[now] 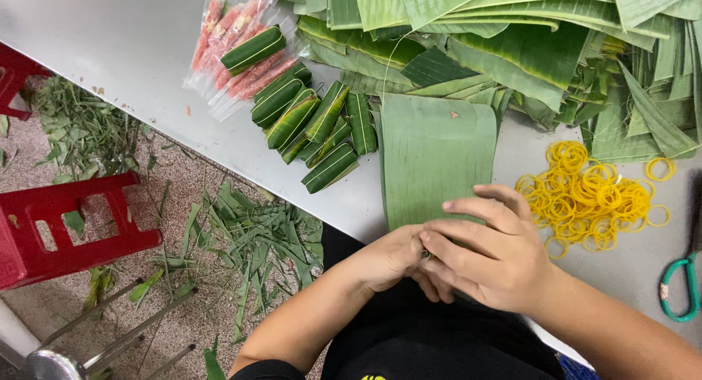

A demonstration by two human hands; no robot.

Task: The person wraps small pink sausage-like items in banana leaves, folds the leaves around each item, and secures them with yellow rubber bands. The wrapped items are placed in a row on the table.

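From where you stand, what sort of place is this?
Probably a small food-wrapping workbench. A stack of cut green banana leaves covers the grey table, finished leaf-wrapped rolls lie beside a clear bag of pink sausages, and loose yellow rubber bands wait nearby. Leaf trimmings litter the floor.

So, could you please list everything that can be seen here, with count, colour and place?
table: one, grey, upper part
leaf sheet: one, green, flat before the hands
leaf pile: many, green, table top right
wrapped leaf rolls: about ten, green, table centre-left
bag of sausages: one, clear with pink-red sticks, top left
rubber bands: many, yellow, table right
scissors: one, teal handle, right edge
stool: one, red, floor left
leaf scraps: many, green, floor
left hand: under right
right hand: over left
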